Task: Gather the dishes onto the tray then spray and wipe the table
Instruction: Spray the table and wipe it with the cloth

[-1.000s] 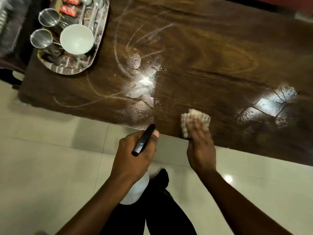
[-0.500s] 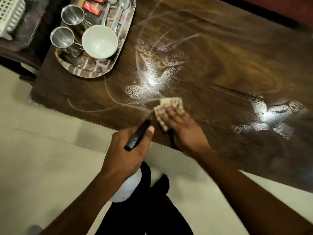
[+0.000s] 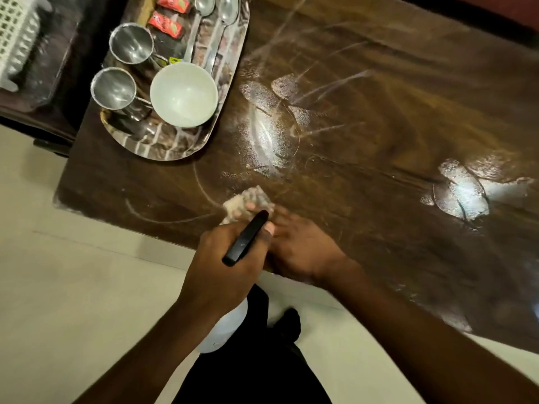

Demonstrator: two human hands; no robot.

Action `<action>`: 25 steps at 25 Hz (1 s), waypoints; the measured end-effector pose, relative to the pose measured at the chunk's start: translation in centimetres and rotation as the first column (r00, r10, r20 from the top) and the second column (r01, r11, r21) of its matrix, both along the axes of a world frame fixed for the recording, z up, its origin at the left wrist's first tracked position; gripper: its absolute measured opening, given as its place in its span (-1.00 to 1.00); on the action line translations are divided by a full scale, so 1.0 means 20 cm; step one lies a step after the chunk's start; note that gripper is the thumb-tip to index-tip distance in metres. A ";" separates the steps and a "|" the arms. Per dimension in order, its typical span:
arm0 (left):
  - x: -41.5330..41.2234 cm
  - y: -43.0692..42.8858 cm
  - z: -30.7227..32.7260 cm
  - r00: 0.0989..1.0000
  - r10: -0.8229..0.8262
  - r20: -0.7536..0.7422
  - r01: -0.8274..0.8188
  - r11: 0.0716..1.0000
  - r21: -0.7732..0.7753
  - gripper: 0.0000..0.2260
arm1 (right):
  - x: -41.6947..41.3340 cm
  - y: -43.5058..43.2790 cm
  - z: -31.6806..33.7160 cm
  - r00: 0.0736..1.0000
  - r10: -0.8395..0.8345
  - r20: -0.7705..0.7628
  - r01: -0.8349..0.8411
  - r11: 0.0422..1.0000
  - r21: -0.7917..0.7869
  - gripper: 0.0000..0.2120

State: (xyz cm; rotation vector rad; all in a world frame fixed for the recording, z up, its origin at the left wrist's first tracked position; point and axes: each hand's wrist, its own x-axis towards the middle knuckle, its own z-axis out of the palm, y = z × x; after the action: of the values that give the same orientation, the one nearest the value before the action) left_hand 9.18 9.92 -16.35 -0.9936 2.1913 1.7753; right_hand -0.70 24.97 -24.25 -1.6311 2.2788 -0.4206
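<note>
My right hand [image 3: 303, 252] presses a crumpled pale cloth [image 3: 248, 199] flat on the dark wooden table [image 3: 379, 112] near its front edge. My left hand [image 3: 224, 272] is closed around a white spray bottle [image 3: 224, 330] with a black trigger head [image 3: 245, 243], held just in front of the table edge and partly covering the right hand. The steel tray [image 3: 175, 147] stands at the table's left end with a white bowl [image 3: 183, 94], two steel cups [image 3: 113, 88], two spoons [image 3: 224, 21] and red sachets [image 3: 166, 24] on it.
Wet spray streaks and glare patches [image 3: 268, 135] cover the tabletop, with another patch [image 3: 463, 193] at the right. A white lattice basket [image 3: 14, 39] sits on a dark surface beyond the table's left end. Pale tiled floor [image 3: 73, 287] lies under me.
My right hand slid the cloth leftward along the front edge, from right of the spray bottle to just behind its trigger head. The view shifted, bringing the tray nearer.
</note>
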 end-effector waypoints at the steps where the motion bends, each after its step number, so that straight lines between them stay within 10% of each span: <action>1: -0.01 -0.02 0.01 1.000 -0.016 -0.016 0.016 1.000 0.009 -0.53 | -0.15 0.02 0.00 0.997 -0.073 -0.001 0.073 0.995 0.062 -0.47; 7: -0.05 -0.08 -0.01 0.998 0.025 -0.050 -0.026 1.000 -0.018 -0.44 | -0.58 -0.10 0.02 0.584 -0.811 -0.032 0.811 0.581 0.068 -0.26; 12: -0.14 -0.09 0.04 0.998 0.043 -0.043 -0.044 0.999 -0.013 -0.63 | 0.05 -0.23 0.08 0.950 -0.201 0.237 0.168 0.974 0.154 -0.48; 15: -0.20 -0.09 0.05 0.999 0.033 -0.042 -0.033 0.999 -0.014 -0.67 | -0.12 -0.16 0.04 0.975 0.198 0.104 -0.198 0.980 -0.012 -0.65; 19: -0.29 -0.08 0.03 0.997 0.072 0.006 -0.072 0.997 -0.042 -0.60 | -0.71 -0.09 -0.03 0.962 -0.266 -0.055 0.269 0.962 0.043 -0.36; 22: -0.38 -0.07 0.04 0.993 0.119 0.011 -0.118 0.992 -0.052 -0.67 | -0.91 -0.18 -0.03 0.706 -0.708 -0.008 0.708 0.705 0.048 -0.25; 25: -0.52 -0.08 0.04 0.990 0.141 0.020 -0.139 0.987 -0.082 -0.63 | -0.67 -0.30 0.01 0.835 -0.548 0.042 0.548 0.836 0.010 -0.30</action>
State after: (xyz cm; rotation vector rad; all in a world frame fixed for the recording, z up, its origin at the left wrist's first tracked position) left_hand -1.21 8.38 -15.56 -1.2095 2.2442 1.7313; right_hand -14.04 18.98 -24.02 -0.9183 2.6878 -0.5776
